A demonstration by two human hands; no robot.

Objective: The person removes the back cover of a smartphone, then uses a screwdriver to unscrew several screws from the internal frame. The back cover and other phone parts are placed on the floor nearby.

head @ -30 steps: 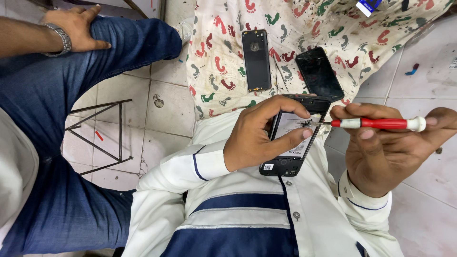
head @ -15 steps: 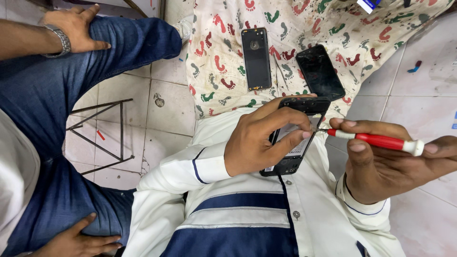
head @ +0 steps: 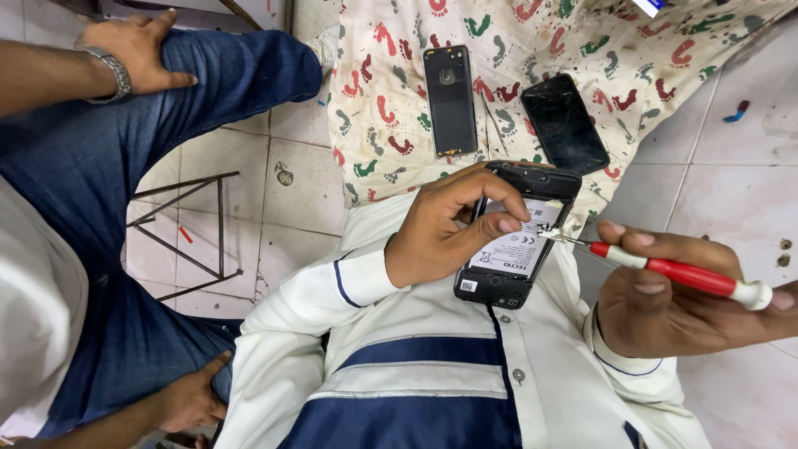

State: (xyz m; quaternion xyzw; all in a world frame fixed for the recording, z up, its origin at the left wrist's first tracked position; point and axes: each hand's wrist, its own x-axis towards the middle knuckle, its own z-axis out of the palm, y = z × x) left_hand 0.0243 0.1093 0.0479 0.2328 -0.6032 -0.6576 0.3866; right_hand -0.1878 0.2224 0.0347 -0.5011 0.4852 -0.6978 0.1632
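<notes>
My left hand point(head: 449, 224) grips an opened black phone point(head: 511, 258) with its back off and a white-labelled battery showing; the index finger presses near the right edge. A red and white screwdriver point(head: 682, 274) lies in my right hand point(head: 682, 303), its metal tip touching the phone's right side beside that fingertip. On a cloth printed with coloured footprints point(head: 399, 91) lie a black back cover point(head: 450, 100) and a black screen panel point(head: 565, 125).
Another person in blue jeans point(head: 100, 166) sits at the left, one hand with a metal watch point(head: 137, 54) on a knee, the other hand point(head: 187, 399) low down. A thin metal frame point(head: 195, 233) lies on the tiled floor.
My right hand has tilted the screwdriver, handle dropping lower right, tip staying at the phone's edge. My left hand shifted its fingers on the phone. The neighbour's lower hand came into view.
</notes>
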